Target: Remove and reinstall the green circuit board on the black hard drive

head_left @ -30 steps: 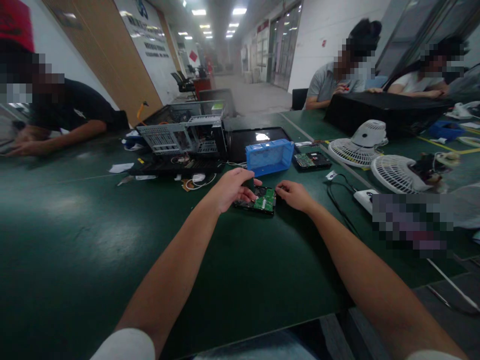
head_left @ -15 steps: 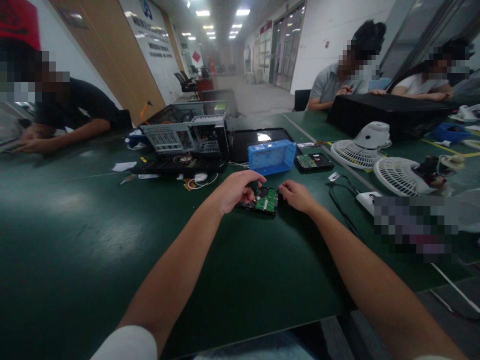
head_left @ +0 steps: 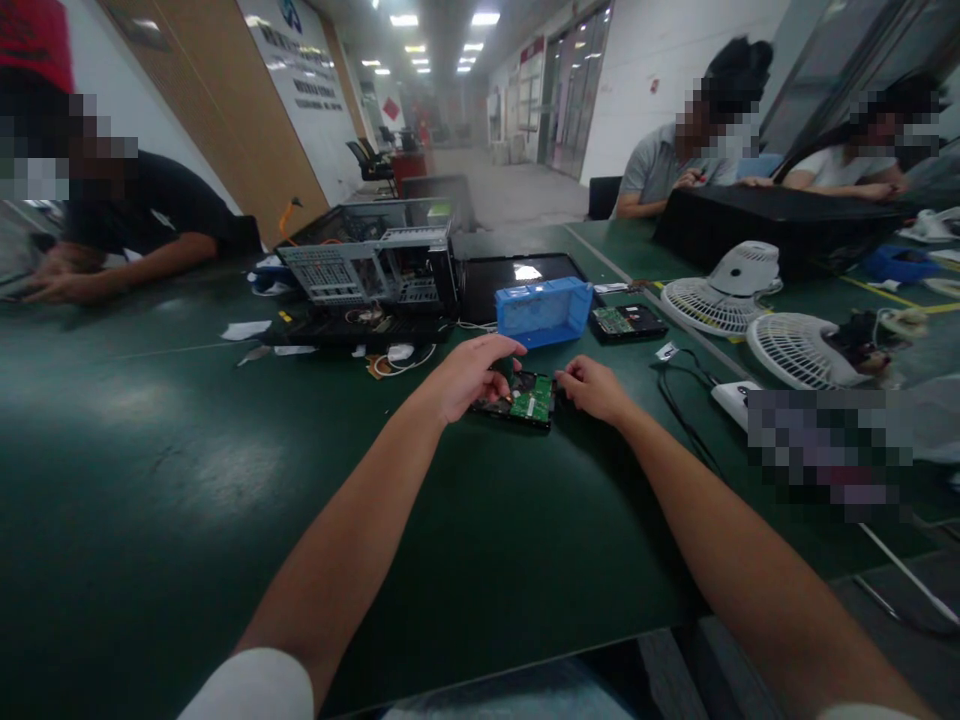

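A hard drive (head_left: 525,400) with its green circuit board facing up lies on the dark green table (head_left: 187,450). My left hand (head_left: 465,375) rests on the drive's left side, fingers curled over its edge. My right hand (head_left: 592,388) is at the drive's right edge, fingers bent and pressed against it. A blue plastic box (head_left: 541,311) stands just behind the drive. A second hard drive (head_left: 626,321) lies to the right of the box.
An opened computer case (head_left: 371,265) stands behind on the left with loose cables. Two white fans (head_left: 757,305) and a black cable (head_left: 679,395) lie on the right. Other people sit at the left and at the far right tables.
Both hands stay on the hard drive; my left fingers have shifted slightly over its far edge. The drive has barely moved.
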{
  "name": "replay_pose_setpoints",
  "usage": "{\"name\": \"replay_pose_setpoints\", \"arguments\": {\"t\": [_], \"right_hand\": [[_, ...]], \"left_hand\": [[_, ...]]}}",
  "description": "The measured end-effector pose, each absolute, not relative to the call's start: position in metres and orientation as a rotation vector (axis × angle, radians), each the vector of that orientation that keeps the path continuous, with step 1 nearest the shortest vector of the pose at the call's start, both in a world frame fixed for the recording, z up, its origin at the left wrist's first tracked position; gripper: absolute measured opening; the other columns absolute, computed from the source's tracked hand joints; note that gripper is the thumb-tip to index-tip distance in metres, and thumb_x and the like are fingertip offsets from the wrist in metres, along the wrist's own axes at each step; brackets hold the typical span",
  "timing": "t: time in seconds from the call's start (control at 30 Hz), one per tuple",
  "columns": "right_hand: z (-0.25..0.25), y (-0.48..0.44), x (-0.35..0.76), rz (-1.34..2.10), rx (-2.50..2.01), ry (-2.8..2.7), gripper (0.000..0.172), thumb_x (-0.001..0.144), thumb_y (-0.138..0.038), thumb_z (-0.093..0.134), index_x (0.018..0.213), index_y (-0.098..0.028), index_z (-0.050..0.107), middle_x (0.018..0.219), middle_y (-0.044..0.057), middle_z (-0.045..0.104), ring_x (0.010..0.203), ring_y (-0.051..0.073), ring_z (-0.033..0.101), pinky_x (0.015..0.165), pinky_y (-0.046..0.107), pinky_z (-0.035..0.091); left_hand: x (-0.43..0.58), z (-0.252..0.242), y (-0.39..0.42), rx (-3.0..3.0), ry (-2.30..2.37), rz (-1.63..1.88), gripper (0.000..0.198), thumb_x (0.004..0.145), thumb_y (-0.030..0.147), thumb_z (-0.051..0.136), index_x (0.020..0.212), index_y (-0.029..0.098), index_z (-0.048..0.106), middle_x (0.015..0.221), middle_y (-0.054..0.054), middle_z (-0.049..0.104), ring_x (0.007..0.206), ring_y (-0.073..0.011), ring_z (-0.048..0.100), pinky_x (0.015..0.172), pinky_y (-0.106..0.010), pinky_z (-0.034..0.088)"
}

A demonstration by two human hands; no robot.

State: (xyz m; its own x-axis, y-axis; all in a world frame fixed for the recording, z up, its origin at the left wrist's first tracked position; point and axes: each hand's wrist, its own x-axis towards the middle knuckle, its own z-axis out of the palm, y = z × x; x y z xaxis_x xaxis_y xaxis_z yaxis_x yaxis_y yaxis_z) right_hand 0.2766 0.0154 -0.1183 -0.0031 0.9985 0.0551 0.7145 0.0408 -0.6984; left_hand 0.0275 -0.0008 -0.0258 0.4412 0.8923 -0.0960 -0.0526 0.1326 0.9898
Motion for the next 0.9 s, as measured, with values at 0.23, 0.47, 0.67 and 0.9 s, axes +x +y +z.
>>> {"name": "replay_pose_setpoints", "arguments": {"t": [0.23, 0.47, 0.67, 0.9], "right_hand": [[-0.118, 0.0167, 0.2776, 0.611, -1.729, -1.839, 0.029, 0.098, -0.048, 0.051, 0.087, -0.022, 0.058, 0.07, 0.0, 0.068, 0.057, 0.014, 0.059, 0.057, 0.025, 0.039], [-0.1196, 0.0199, 0.2793, 0.483, -1.749, -1.932, 0.024, 0.093, -0.044, 0.06, 0.088, -0.021, 0.063, 0.078, 0.003, 0.07, 0.069, 0.017, 0.06, 0.061, 0.027, 0.038], [-0.1195, 0.0207, 0.2793, 0.45, -1.75, -1.965, 0.025, 0.094, -0.044, 0.059, 0.087, -0.02, 0.064, 0.082, 0.005, 0.071, 0.072, 0.018, 0.06, 0.062, 0.027, 0.038], [-0.1215, 0.0205, 0.2795, 0.431, -1.738, -1.967, 0.025, 0.094, -0.044, 0.059, 0.087, -0.02, 0.065, 0.081, 0.004, 0.07, 0.072, 0.018, 0.059, 0.062, 0.027, 0.038]], "left_hand": [[0.0291, -0.0263, -0.0023, 1.204, 0.868, 0.85, 0.028, 0.087, 0.039, 0.068, 0.105, 0.018, 0.062, 0.1, -0.009, 0.067, 0.055, -0.0101, 0.06, 0.043, -0.021, 0.039], [0.028, -0.0265, -0.0019, 1.205, 0.854, 0.805, 0.035, 0.087, 0.044, 0.07, 0.106, 0.017, 0.058, 0.107, -0.013, 0.069, 0.066, -0.0165, 0.069, 0.05, -0.024, 0.048], [0.027, -0.0246, -0.0035, 1.225, 0.813, 0.778, 0.032, 0.087, 0.044, 0.07, 0.102, 0.017, 0.061, 0.108, -0.012, 0.068, 0.07, -0.0159, 0.07, 0.052, -0.022, 0.048], [0.0273, -0.0246, -0.0022, 1.253, 0.829, 0.763, 0.031, 0.089, 0.041, 0.066, 0.105, 0.016, 0.071, 0.112, -0.013, 0.064, 0.069, -0.0144, 0.069, 0.051, -0.022, 0.047]]}}
